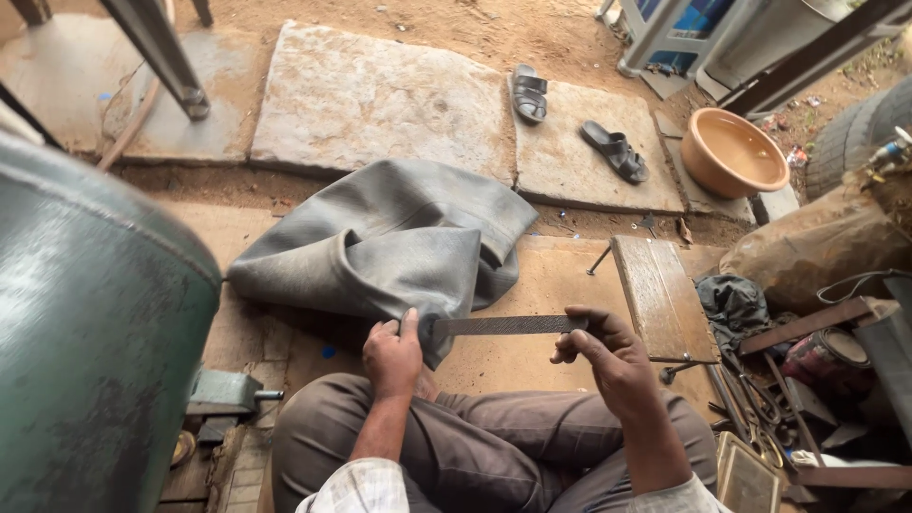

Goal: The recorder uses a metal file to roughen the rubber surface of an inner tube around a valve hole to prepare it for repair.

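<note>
A large grey rubber inner tube (389, 242) lies folded on the ground in front of my knees. My left hand (392, 353) pinches its near edge against my left knee. My right hand (608, 356) grips one end of a flat metal rasp file (503, 325), which lies level and reaches left to the tube's pinched edge beside my left hand. I sit with legs in brown trousers (475, 446) folded under both hands.
A big green metal tank (90, 342) fills the left side. A low wooden stool (662, 296) stands right of the file, with scrap tools and tins (807, 380) beyond. Two sandals (570, 119) lie on stone slabs (370, 100); an orange basin (733, 152) sits far right.
</note>
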